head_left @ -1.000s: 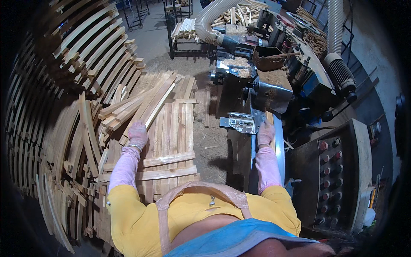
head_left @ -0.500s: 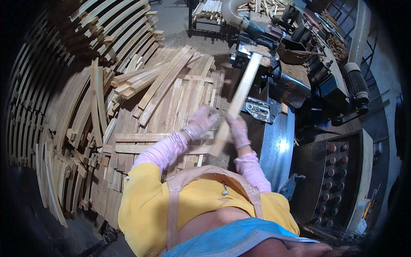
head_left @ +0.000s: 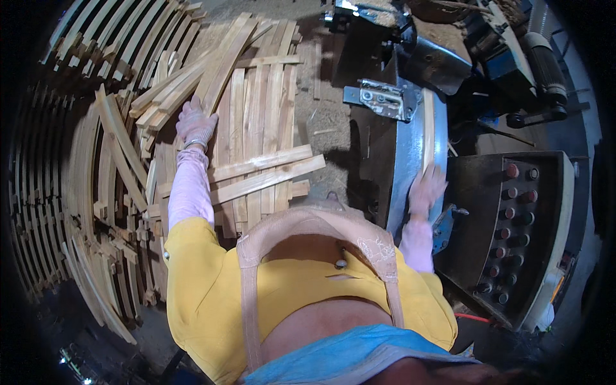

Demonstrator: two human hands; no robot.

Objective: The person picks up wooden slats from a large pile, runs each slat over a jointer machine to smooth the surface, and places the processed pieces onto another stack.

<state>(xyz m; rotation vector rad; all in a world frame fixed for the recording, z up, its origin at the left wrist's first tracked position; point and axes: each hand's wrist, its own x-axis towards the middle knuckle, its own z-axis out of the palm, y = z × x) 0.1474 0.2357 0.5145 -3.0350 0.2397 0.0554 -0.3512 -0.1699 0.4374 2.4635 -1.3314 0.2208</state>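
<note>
On the left, my gloved left hand (head_left: 196, 123) rests over the near ends of long wooden strips (head_left: 224, 61) on top of the pile. Its fingers are spread and lie on the wood. My right hand (head_left: 427, 192), also gloved, is over a curved metal machine bed (head_left: 410, 138). It holds the near end of a narrow wooden strip (head_left: 428, 125) lying lengthwise on that bed. The strip's far end reaches toward the machine's metal guard (head_left: 437, 61). My fingers partly hide the near end.
A metal bracket (head_left: 385, 98) sits at the bed's left edge. To the right stands a control panel (head_left: 513, 224) with several round buttons. Two loose strips (head_left: 269, 178) lie across the pile. Curved wooden pieces (head_left: 102, 38) are stacked at the far left.
My hands have moved apart: the left out to the pile, the right over to the machine bed. The strip held in front of me now lies on the bed. The view has shifted.
</note>
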